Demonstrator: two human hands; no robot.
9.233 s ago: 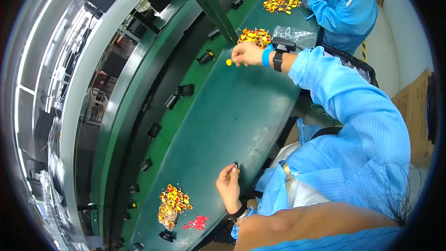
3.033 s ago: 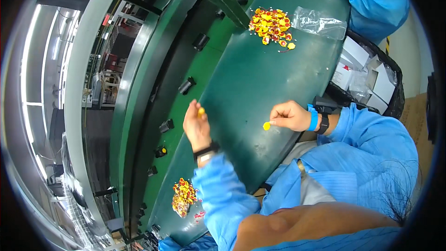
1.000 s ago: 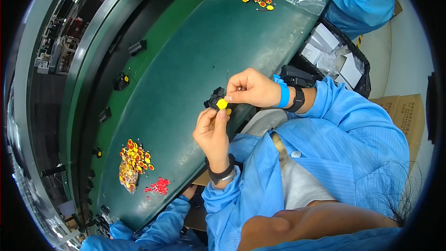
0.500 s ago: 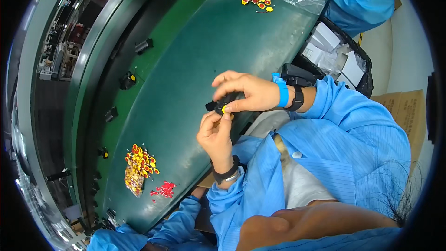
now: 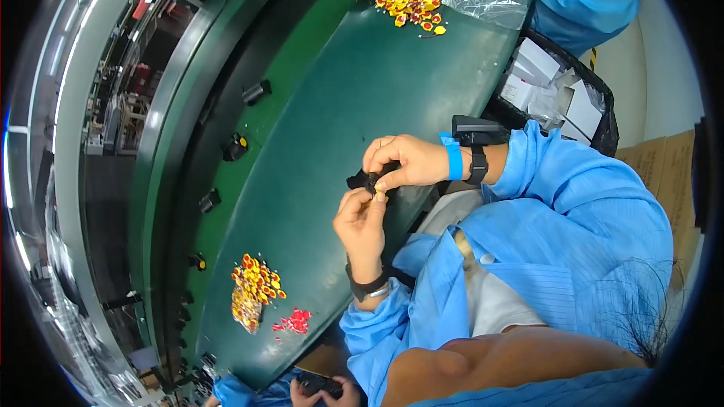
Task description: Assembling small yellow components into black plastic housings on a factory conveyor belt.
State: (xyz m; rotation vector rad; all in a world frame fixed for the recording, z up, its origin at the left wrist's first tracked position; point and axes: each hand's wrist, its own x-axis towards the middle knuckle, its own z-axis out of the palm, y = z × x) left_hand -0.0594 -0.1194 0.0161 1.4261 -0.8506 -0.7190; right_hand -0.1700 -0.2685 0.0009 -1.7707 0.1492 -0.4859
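Note:
Both my hands meet over the green work surface (image 5: 317, 128), around a small black part (image 5: 369, 180). From the upper side, my right hand (image 5: 407, 160) curls its fingers over the part, its thumb at the near edge. Thumb and forefinger of my left hand (image 5: 360, 227) pinch together just below. A small yellowish piece (image 5: 380, 188) shows between the thumb tips, partly covered. Much of the black part is hidden by fingers, so its exact kind cannot be told.
Yellow-and-red piece piles lie at the near left (image 5: 256, 286) and far end (image 5: 411, 4). Beside them are red bits (image 5: 294, 322) and a clear plastic bag (image 5: 483, 4). Black parts (image 5: 235, 148) sit on a lower green belt. A lined bin (image 5: 611, 124) stands right; co-workers flank me.
The whole view has shifted, so the scene sits lower and further right. My right fingers have come down onto the black part. The yellow piece shows less, and a co-worker's hands appear below.

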